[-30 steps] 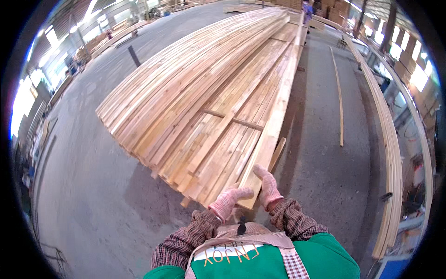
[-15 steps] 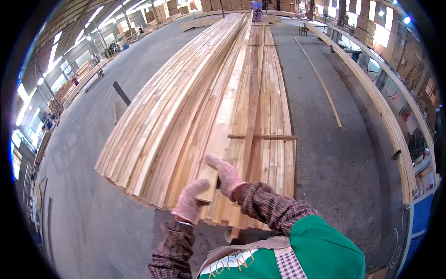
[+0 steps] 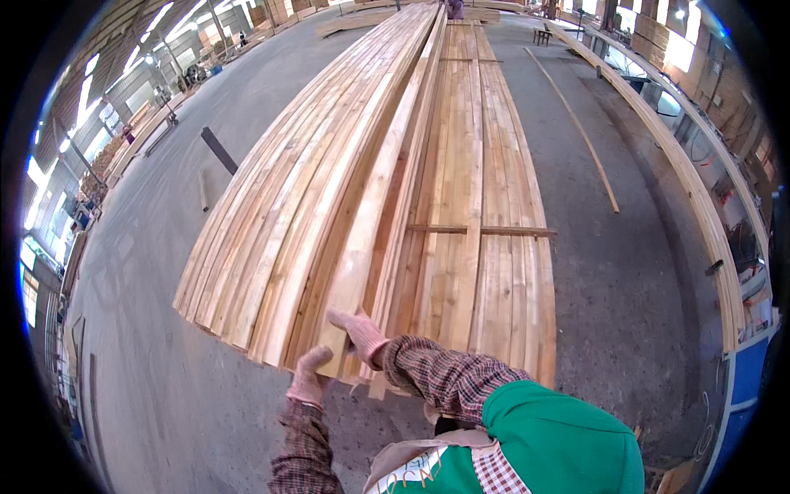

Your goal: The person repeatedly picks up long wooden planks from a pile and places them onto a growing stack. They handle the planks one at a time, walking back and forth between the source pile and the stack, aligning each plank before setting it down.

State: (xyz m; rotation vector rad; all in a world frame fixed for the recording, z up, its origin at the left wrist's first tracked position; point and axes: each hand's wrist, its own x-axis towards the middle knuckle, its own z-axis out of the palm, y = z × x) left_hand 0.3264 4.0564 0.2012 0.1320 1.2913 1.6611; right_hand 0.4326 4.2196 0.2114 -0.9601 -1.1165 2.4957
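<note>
A long pale wooden board (image 3: 354, 262) slants over the stack of planks, its near end between my two gloved hands. My left hand (image 3: 309, 379), in a pink knit glove, is closed round the board's left edge at the near end. Just farther along, my right hand (image 3: 360, 333) grips the right edge with the thumb on top. Its other fingers are hidden under the board. Left of it lies a wide layer of planks (image 3: 271, 214); on the right, a lower layer (image 3: 514, 288) carries a thin cross strip (image 3: 510, 231) with one plank (image 3: 472, 272) over it.
At the far end of the stack stands another person (image 3: 455, 10), partly cut off. A loose strip (image 3: 576, 128) lies on the concrete floor at right, beside a long rack with boards (image 3: 671, 177). A dark post (image 3: 218, 150) sticks out left of the stack.
Both hands have moved left with the near end of the board, toward the left layer. More of the right layer and its cross strip shows now. The view has shifted slightly.
</note>
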